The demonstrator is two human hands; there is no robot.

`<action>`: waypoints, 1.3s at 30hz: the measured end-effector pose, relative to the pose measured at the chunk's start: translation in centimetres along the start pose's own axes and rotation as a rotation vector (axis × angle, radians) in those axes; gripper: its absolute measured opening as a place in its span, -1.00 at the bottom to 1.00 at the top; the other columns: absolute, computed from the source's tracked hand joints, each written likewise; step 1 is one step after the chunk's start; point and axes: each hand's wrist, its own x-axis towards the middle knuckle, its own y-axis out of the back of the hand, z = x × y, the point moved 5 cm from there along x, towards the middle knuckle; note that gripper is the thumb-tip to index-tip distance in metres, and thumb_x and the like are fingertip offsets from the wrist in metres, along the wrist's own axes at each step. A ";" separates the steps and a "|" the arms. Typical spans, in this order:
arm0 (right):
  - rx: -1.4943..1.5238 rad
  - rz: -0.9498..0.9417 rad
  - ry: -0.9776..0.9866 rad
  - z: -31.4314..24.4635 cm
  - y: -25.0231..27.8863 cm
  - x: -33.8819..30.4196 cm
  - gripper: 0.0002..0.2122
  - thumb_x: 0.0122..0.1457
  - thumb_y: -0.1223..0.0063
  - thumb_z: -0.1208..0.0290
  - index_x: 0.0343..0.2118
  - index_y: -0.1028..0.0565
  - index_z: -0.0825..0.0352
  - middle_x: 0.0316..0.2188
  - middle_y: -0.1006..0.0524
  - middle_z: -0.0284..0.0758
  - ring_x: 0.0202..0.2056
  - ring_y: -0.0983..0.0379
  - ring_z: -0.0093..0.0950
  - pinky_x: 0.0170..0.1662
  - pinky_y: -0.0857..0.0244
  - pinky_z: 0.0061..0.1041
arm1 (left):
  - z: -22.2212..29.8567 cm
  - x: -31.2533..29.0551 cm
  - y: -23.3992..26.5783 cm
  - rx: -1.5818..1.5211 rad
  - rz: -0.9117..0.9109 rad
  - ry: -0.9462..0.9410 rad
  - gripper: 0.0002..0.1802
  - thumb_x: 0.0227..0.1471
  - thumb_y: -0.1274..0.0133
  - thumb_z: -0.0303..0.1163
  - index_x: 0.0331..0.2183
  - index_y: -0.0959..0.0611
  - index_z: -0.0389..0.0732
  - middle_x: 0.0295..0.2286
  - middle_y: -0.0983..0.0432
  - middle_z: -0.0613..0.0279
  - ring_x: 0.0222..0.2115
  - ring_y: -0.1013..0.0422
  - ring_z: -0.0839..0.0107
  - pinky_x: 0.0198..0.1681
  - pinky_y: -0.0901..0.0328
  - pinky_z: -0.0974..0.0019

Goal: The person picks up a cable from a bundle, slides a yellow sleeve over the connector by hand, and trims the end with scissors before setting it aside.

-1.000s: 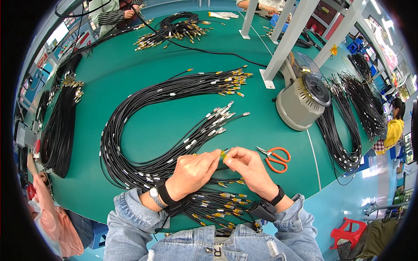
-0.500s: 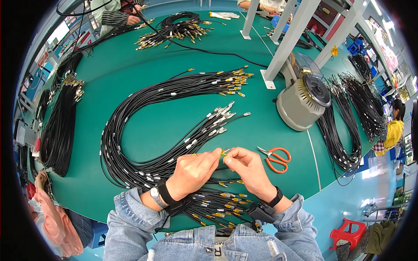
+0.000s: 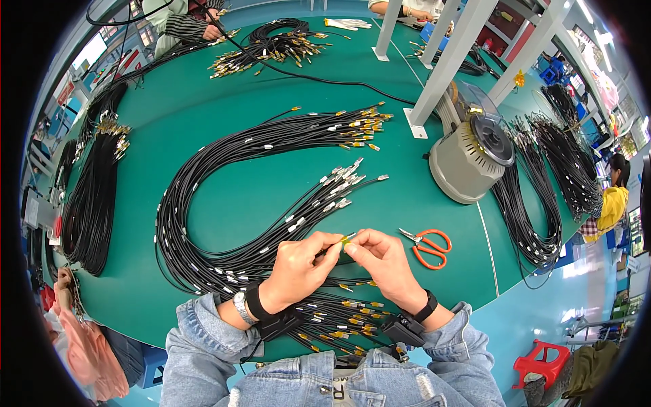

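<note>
Both my hands meet over the near edge of the big cable bundle. My left hand (image 3: 298, 268) is closed in a pinch on a cable end (image 3: 348, 238) with a yellow wrap on it. Thumb and forefinger of my right hand (image 3: 386, 263) are pressed on the same yellow wrap from the other side. Black cables (image 3: 176, 197) curve in a wide U on the table, with yellow-wrapped and silvery connector ends. More cable ends (image 3: 346, 315) with yellow wraps lie beneath my wrists. Snips with orange handles (image 3: 432, 249) rest just right of my right hand.
A round grey tape dispenser (image 3: 468, 163) stands at the right beside a metal frame post (image 3: 441, 74). Other cable bundles lie left (image 3: 95, 197), far (image 3: 271, 47) and right (image 3: 536, 210) on the green table (image 3: 380, 197). Co-workers sit at the far and left edges.
My left fingers have shifted and bent more around the cable end. The right fingers have moved slightly left, and the yellow wrap shows more between the hands.
</note>
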 end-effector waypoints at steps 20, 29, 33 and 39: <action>-0.036 0.052 -0.027 0.8 0.2 0.3 -0.89 0.12 -0.07 0.43 -0.39 -0.47 0.37 -0.45 -0.47 -0.48 -0.44 -0.30 -0.75 -0.38 -0.18 -0.74 | -1.4 0.6 -0.4 -0.336 -0.281 0.377 -0.89 0.08 0.05 -0.50 -0.40 -0.48 -0.37 -0.65 -0.46 0.26 -0.69 -0.31 0.65 -0.66 -0.18 0.55; -0.196 0.075 0.074 0.5 0.1 0.2 -0.89 0.11 -0.06 0.49 -0.39 -0.46 0.43 -0.42 -0.45 -0.44 -0.40 -0.34 -0.72 -0.32 -0.23 -0.72 | -1.7 0.4 -0.2 -0.526 -0.445 0.596 -0.80 0.14 0.12 -0.38 -0.42 -0.48 -0.31 -0.65 -0.45 0.30 -0.72 -0.27 0.66 -0.68 -0.16 0.57; -0.137 0.063 0.091 0.4 -0.1 0.2 -0.90 0.11 -0.05 0.51 -0.39 -0.45 0.44 -0.44 -0.43 -0.43 -0.38 -0.35 -0.70 -0.30 -0.24 -0.71 | -2.0 0.3 -0.3 -0.647 -0.483 0.640 -0.78 0.16 0.15 -0.34 -0.41 -0.48 -0.29 -0.65 -0.45 0.30 -0.74 -0.26 0.66 -0.68 -0.15 0.59; -0.126 0.028 0.124 0.6 -0.1 0.3 -0.91 0.11 -0.04 0.53 -0.37 -0.44 0.44 -0.42 -0.41 -0.42 -0.37 -0.36 -0.67 -0.30 -0.25 -0.68 | -1.7 0.4 -0.3 -0.623 -0.503 0.610 -0.75 0.17 0.16 -0.31 -0.41 -0.47 -0.28 -0.65 -0.46 0.29 -0.72 -0.31 0.65 -0.68 -0.17 0.59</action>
